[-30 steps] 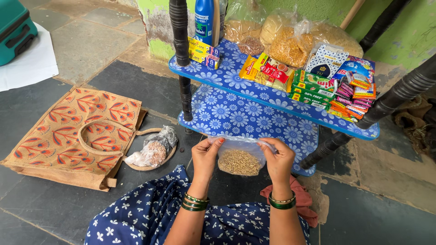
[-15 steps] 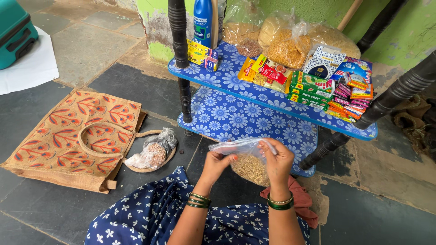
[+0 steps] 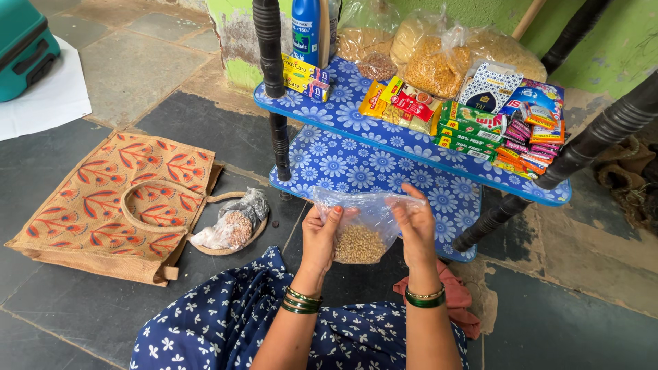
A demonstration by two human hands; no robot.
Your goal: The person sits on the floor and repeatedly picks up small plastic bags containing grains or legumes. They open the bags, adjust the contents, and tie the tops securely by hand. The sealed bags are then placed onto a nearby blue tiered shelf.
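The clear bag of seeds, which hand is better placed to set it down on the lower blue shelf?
Probably the right hand: it grips the clear bag of seeds on the side nearest the lower blue shelf, directly in front of bare shelf surface. The left hand holds the other edge, nearer the floor side.

Bare forearms, no sleeves in view. Left hand [image 3: 321, 236]: stack of dark green bangles edged with thin gold ones at the wrist; right hand [image 3: 417, 229]: one broad green bangle with a slim gold band above it. Navy blue garment [image 3: 226, 329] printed with small white flowers, draped in folds across the lap.
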